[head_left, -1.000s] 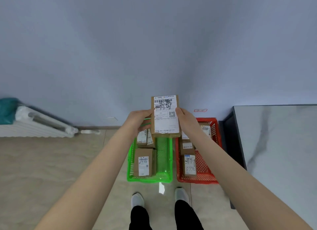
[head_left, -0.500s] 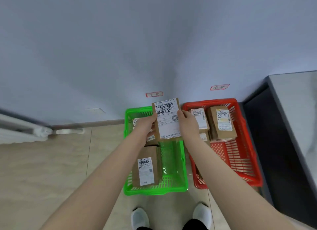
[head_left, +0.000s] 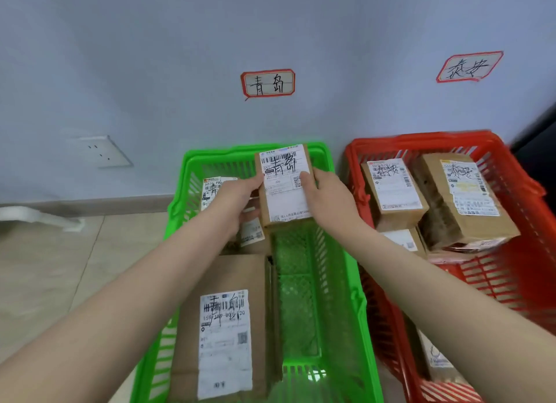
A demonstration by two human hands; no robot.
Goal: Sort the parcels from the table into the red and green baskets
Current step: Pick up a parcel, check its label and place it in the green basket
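Here, a small brown parcel (head_left: 284,186) is gripped between both hands. The left hand (head_left: 237,201) is curled round its left edge and the right hand (head_left: 328,201) round its right edge, each with a thumb laid on the white label. The parcel is held at the centre of the frame, label turned up toward the camera, over the far end of the green basket (head_left: 355,297). Whether its lower edge touches anything beneath cannot be told.

Inside that basket, a large flat parcel (head_left: 222,327) is seen lying label-up at lower centre, and a further parcel (head_left: 213,189) is partly hidden behind the left hand. The right half of the basket floor is left bare.

Just beside it, at the right of the frame, the red basket (head_left: 421,137) is set on the tiled floor (head_left: 45,267). Two labelled parcels (head_left: 394,192) (head_left: 466,198) are stacked in its far end on top of others.

On the wall above each basket, a red-bordered handwritten sign is stuck, one (head_left: 267,83) at upper centre, one (head_left: 469,67) at upper right. A wall socket (head_left: 102,151) is seen at middle left.
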